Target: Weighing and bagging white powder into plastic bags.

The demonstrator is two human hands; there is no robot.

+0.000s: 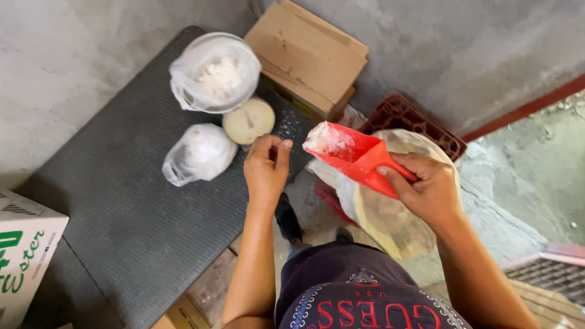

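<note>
dark mat (134, 201), 2 powder bags (214, 73), red scoop (353, 157)

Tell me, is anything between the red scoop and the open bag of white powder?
Only the left hand is partly between them. The right hand holds the red scoop; the open bag of white powder sits up-left on the dark table, beside the scale dial.

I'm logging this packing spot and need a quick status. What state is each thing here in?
Red scoop: held in right hand, loaded with white powder.
Left hand: loosely curled, beside the scoop's mouth; whether it holds anything cannot be told.
Large sack: open.
Upper plastic bag: open, on the scale, partly filled with powder.
Lower plastic bag: filled, lying on the mat.
Cardboard box: flattened.
</note>
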